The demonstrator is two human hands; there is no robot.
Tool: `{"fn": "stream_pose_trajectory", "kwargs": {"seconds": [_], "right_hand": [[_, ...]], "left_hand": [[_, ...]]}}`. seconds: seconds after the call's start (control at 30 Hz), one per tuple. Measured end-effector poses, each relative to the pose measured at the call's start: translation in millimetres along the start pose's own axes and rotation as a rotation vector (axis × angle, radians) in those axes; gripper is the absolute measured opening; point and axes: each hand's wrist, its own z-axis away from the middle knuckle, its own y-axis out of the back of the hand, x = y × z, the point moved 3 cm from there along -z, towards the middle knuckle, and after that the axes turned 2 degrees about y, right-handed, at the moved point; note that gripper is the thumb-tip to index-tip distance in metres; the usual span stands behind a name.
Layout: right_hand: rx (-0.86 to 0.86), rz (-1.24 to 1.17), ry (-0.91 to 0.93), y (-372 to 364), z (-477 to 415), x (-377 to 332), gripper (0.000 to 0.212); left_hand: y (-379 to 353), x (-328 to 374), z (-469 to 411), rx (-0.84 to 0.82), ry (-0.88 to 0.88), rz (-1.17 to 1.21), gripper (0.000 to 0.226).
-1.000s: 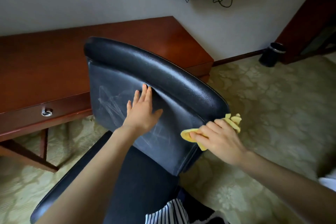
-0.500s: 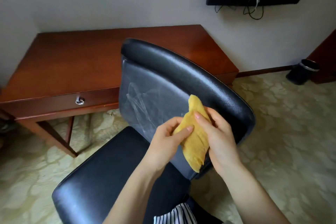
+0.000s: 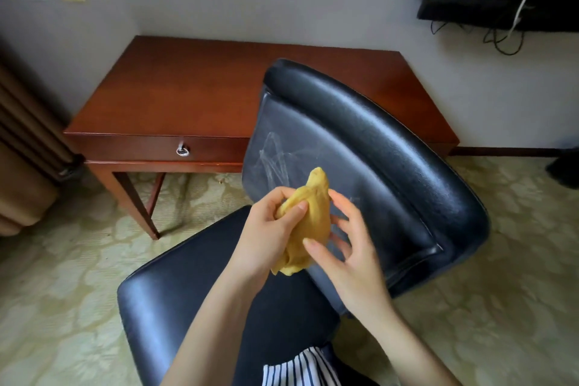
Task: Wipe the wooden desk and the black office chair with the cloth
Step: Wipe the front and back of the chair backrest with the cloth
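Both hands have come off the chair since a second ago: back then the left palm lay flat on the backrest and the right was rubbing its edge. Now they meet in mid-air on the cloth, which is more bunched than half a second back. My left hand has it firmly, thumb across the front and fingers curled round the bundle. My right hand is looser, fingers splayed behind, thumb resting on the front: a light pinch, nothing more. The cloth hangs in front of the backrest, above the seat, and I can't tell whether it touches either.

I reckon this is a refold, hunting for a clean face. To do it well I should flatten the wad into a pad with the fresh side out, broad enough to sit under my whole palm, then hand it fully to one side so the other can steady the chair, which I'd guess swivels. Those pale streaks on the backrest want long overlapping strokes, not dabs. The seat looks due after that. Whether the desk behind the chair is already done, I can't judge from here.

The count: one cloth, one chair, one desk with one drawer and one ring pull, two desk legs in view, two hands.
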Motion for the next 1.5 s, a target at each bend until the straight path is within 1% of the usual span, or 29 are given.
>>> {"fn": "stream_pose_trajectory", "kwargs": {"seconds": [0.03,0.07,0.13,0.17,0.2,0.23,0.27,0.33,0.37,0.4,0.43,0.47,0.5,0.53,0.6,0.67,0.7,0.77,0.87,0.9,0.97,1.03,1.1,1.17,1.27,1.33,1.37,1.43,1.5], "right_hand": [[-0.021,-0.069,-0.008,-7,3,1,0.063],[-0.003,-0.134,-0.033,-14,7,3,0.061],[0.117,-0.272,-0.111,-25,16,8,0.052],[0.181,-0.376,-0.171,-31,19,12,0.047],[0.218,-0.499,-0.248,-36,22,15,0.043],[0.229,-0.625,-0.339,-41,24,17,0.043],[0.231,-0.745,-0.448,-44,26,20,0.046],[0.218,-0.926,-0.651,-44,27,20,0.048],[0.217,-0.966,-0.693,-42,25,21,0.047],[0.229,-0.973,-0.687,-38,22,20,0.046],[0.254,-0.943,-0.641,-33,16,19,0.043],[0.291,-0.863,-0.556,-25,7,15,0.040],[0.335,-0.721,-0.435,-15,-3,10,0.037],[0.365,-0.526,-0.287,-4,-14,0,0.034],[0.367,-0.053,0.006,17,-40,-25,0.034],[0.334,0.461,0.265,35,-68,-46,0.033],[0.283,0.703,0.374,41,-83,-53,0.035],[0.103,1.096,0.558,47,-108,-59,0.037],[-0.142,1.492,0.800,44,-138,-49,0.035],[-0.221,1.609,0.852,40,-148,-42,0.030],[-0.361,1.811,0.821,30,-165,-22,0.027],[-0.499,1.914,0.721,18,-178,6,0.029],[-0.544,1.956,0.658,10,-179,28,0.030],[-0.619,2.000,0.693,7,-169,46,0.034],[-0.772,2.074,0.828,9,-142,64,0.041],[-0.951,2.054,0.771,19,-121,68,0.040],[-1.034,2.047,0.786,25,-110,65,0.038],[-1.140,2.019,0.889,42,-86,52,0.033],[-1.243,1.929,0.906,65,-68,37,0.032]], "left_hand": [[-1,1,1,-0.001,-0.017,-0.031,0.007],[-2,2,3,0.000,-0.043,-0.078,0.009],[-7,4,5,0.008,-0.106,-0.231,0.011],[-11,3,7,-0.003,-0.121,-0.315,0.010],[-16,2,8,-0.027,-0.111,-0.387,0.015],[-19,0,8,-0.055,-0.076,-0.442,0.025],[-22,-3,8,-0.085,-0.026,-0.460,0.034],[-25,-5,9,-0.125,0.049,-0.403,0.042],[-24,-5,10,-0.122,0.053,-0.383,0.043],[-22,-4,9,-0.102,0.031,-0.370,0.042],[-18,-2,9,-0.070,-0.001,-0.347,0.036],[-12,-2,9,-0.030,-0.029,-0.309,0.029],[-6,-2,7,0.006,-0.042,-0.267,0.024],[1,-3,6,0.039,-0.042,-0.227,0.021],[14,-10,2,0.080,-0.023,-0.168,0.024],[20,-21,0,0.092,0.004,-0.162,0.026],[20,-27,-2,0.087,0.022,-0.171,0.024],[16,-41,-5,0.067,0.062,-0.204,0.019],[4,-62,-8,0.007,0.137,-0.219,0.030],[-1,-69,-8,-0.005,0.162,-0.218,0.034],[-7,-81,-6,-0.031,0.192,-0.233,0.035],[-11,-94,-5,-0.031,0.219,-0.237,0.035],[-12,-102,-6,-0.022,0.238,-0.253,0.035],[-9,-108,-10,-0.012,0.261,-0.275,0.035],[-3,-113,-19,-0.007,0.285,-0.353,0.036],[-1,-114,-28,-0.001,0.294,-0.389,0.041],[-1,-114,-32,-0.001,0.296,-0.391,0.045],[-4,-111,-42,-0.015,0.272,-0.397,0.052],[-10,-107,-52,-0.052,0.221,-0.435,0.058]]}}
